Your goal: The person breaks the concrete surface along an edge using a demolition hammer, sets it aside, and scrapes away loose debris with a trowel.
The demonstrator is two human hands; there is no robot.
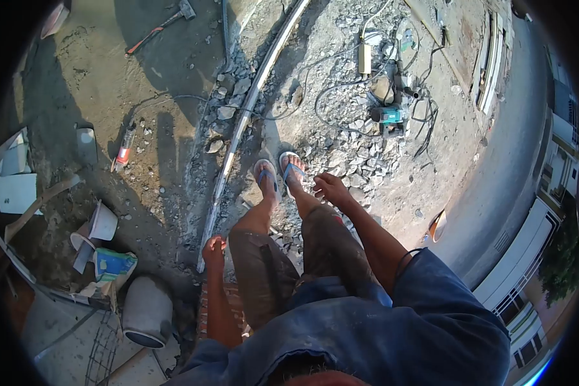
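My left hand (214, 252) hangs at my side with its fingers loosely bent, nothing visible in it. It is near the lower end of a long pale strip (246, 106) that runs up across the ground. My right hand (331, 188) hangs in front of my right leg, fingers half bent and apart, with no object visible in it. Grey stone rubble (360, 154) lies on the ground beyond it. A teal and black power tool (388, 116) rests on that rubble, up and to the right, with a dark cable around it.
Sandalled feet (278, 174) stand beside the strip. A red-handled hammer (164, 26) lies at upper left. An orange and grey tool (123, 149) with a cord lies on the sand. Buckets (103, 222), a sack (114, 264) and a grey drum (147, 313) are at lower left. A road (508, 148) runs along the right.
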